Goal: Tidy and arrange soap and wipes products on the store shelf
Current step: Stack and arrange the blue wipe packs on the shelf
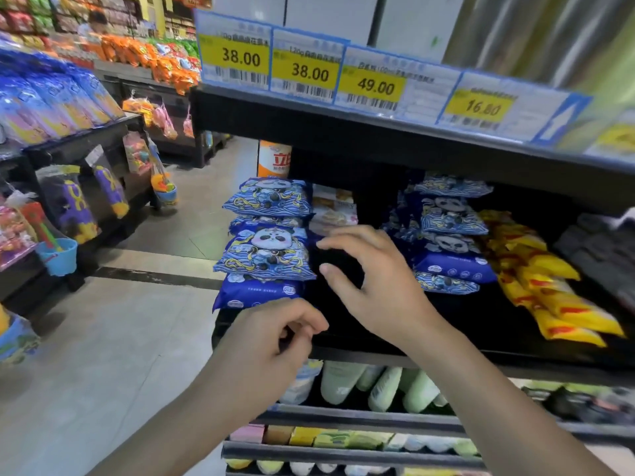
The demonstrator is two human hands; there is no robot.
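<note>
From the head view we are looking down along a dark shelf that runs from the centre of the frame to the right edge. Our right hand reaches into the dark gap in the middle of the frame, fingers spread wide and holding nothing; we judge it is about to take or nudge a pack. Our left hand, lower centre, sits at the shelf's front edge with its fingers loosely curled. We cannot tell whether they pinch anything, since nothing shows between them.

The wipes lie flat in piles so the panda faces show to shoppers. The left stack of wipes stands just left of the right hand, at the shelf's end beside the aisle. The right stack of wipes stands right of the gap and looks less even, with packs skewed, so we judge that pile needs squaring. Pale packs sit behind the left stack, too blurred to name. Yellow packs fan out at the right of the frame, slumped toward the front.

Above, price tags line the upper shelf edge. Below, pale green bottles lie on the next shelf, and small soap boxes fill the row under that.
</note>
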